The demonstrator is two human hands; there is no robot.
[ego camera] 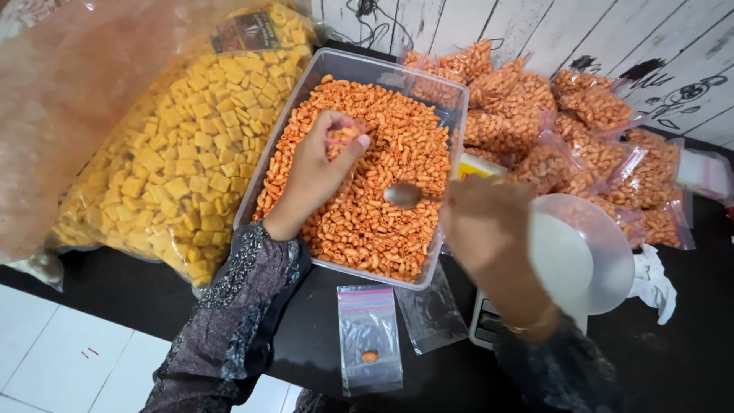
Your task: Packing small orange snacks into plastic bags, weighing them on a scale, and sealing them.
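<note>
While my left hand (321, 164) pinches a small clear bag (342, 134) open over the clear plastic tub of orange snacks (382, 164), centre frame, my right hand (482, 222), gripping the metal spoon (404, 194), should scoop level.

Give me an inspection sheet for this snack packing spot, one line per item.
Surface: black table.
Job's things: clear tub full of orange snack pieces; spoon over it.
Clutter: big bag of yellow squares, filled small bags, empty zip bags, scale with white bowl.
Grippers: left hand pinches a small bag over the tub; right hand holds the spoon, blurred.
Cables: dark wires at the wall.
Surroundings: white plank wall, white tiles.
</note>
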